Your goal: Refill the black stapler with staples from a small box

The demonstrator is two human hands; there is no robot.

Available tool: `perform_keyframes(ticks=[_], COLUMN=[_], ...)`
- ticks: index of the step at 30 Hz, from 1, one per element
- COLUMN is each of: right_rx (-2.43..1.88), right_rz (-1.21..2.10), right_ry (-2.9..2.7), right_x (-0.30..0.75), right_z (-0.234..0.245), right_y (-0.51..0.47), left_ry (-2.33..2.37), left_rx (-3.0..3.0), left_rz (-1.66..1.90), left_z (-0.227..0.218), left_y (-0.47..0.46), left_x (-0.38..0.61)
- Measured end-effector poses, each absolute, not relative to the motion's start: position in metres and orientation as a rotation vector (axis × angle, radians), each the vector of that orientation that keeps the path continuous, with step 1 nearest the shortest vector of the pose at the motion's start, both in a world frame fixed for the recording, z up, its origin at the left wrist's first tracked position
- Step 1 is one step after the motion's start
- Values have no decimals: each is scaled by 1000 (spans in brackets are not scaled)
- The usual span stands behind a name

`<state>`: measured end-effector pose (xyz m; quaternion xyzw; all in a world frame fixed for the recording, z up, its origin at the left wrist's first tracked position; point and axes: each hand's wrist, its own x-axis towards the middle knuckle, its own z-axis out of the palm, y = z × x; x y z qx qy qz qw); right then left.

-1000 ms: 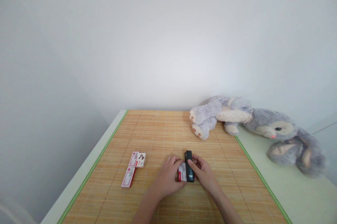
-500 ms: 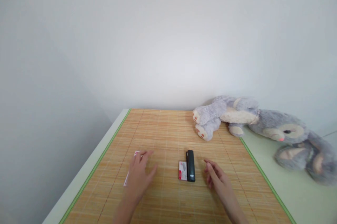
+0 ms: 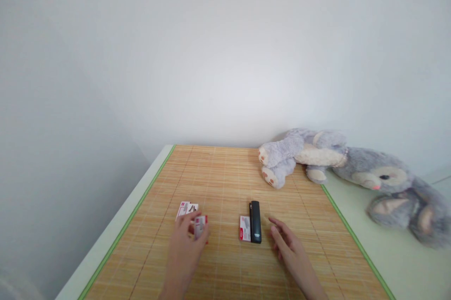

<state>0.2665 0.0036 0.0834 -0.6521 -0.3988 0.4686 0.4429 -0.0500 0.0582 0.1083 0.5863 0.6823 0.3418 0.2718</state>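
My left hand point(image 3: 186, 246) pinches a small red-and-white staple box point(image 3: 200, 226) between thumb and fingers, just above the mat. Behind those fingers lies a white packet point(image 3: 186, 208) with a red logo and a stapler picture, partly hidden by the hand. Right of centre, a black stapler point(image 3: 255, 222) lies lengthwise, its far end pointing to the wall. A second red-and-white staple box point(image 3: 244, 228) rests against its left side. To the right of the stapler, apart from it, my right hand point(image 3: 289, 246) hovers open with loosely bent fingers, holding nothing.
A bamboo mat point(image 3: 218, 173) with green edging covers much of the pale green table point(image 3: 398, 248). Along the back right lies a grey plush rabbit point(image 3: 317, 154), its legs on the mat and its head beyond it. A white wall point(image 3: 225, 56) stands behind.
My left hand has closed on a small staple box, now visible in its fingers, and more of the white packet shows behind. My right hand has shifted slightly left towards the stapler.
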Motion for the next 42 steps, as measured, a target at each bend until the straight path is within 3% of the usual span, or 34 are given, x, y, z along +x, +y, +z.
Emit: perform_keyframes(ticks=[7,14,19,25,35,42], right_rx=[-1639,-1534,-1525,-1504,-1464,-1530], right_rz=[1155,1217,1196,1144,1162,1200], right_ry=[-1091,-1312,-1575,-1699,-1655,-1627], right_x=[262,273,270,256,254,265], right_z=[83,63,77,104,87,73], right_y=[13,12,19,30,32,21], left_ry=[1452,1215,997,997,1010,1453], left_rx=[1638,1791,2088,2160,2186,2307], left_rz=[817,680,450,466,461,555], left_z=[94,100,103,100,104,127], left_y=[79,92,101,102,95,101], left_x=[57,31,25,42,43,-71])
